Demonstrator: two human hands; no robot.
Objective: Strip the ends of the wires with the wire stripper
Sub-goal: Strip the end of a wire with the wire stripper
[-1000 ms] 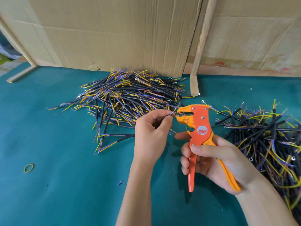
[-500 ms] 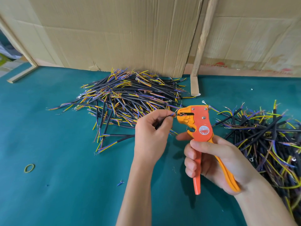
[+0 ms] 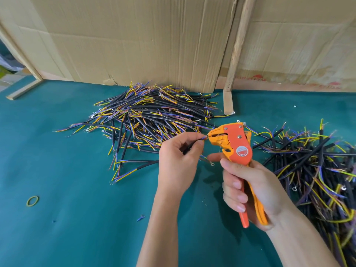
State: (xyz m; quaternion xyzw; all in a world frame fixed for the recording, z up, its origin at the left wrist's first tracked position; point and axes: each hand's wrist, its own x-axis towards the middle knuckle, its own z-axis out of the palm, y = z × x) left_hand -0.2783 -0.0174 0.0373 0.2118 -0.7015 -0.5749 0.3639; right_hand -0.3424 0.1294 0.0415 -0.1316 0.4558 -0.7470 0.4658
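Observation:
My left hand (image 3: 178, 160) pinches a short black cable (image 3: 193, 144) between thumb and fingers. The cable's coloured core ends point right into the jaws of the orange wire stripper (image 3: 234, 143). My right hand (image 3: 250, 187) grips the stripper by its handles, which are squeezed close together, and the head is held upright above the table. A large pile of black cables (image 3: 146, 120) with yellow, blue and brown cores lies behind my left hand. A second pile (image 3: 316, 166) spreads along the right side.
A green mat (image 3: 77, 218) covers the table. Cardboard sheets (image 3: 134, 39) and a wooden slat (image 3: 237, 45) stand along the back. A yellow rubber band (image 3: 32, 201) lies at the left, and a small blue wire scrap (image 3: 141, 217) lies near my left forearm.
My right hand has squeezed the stripper's handles together, and the tool has shifted slightly right. My left hand keeps the cable end at the jaws.

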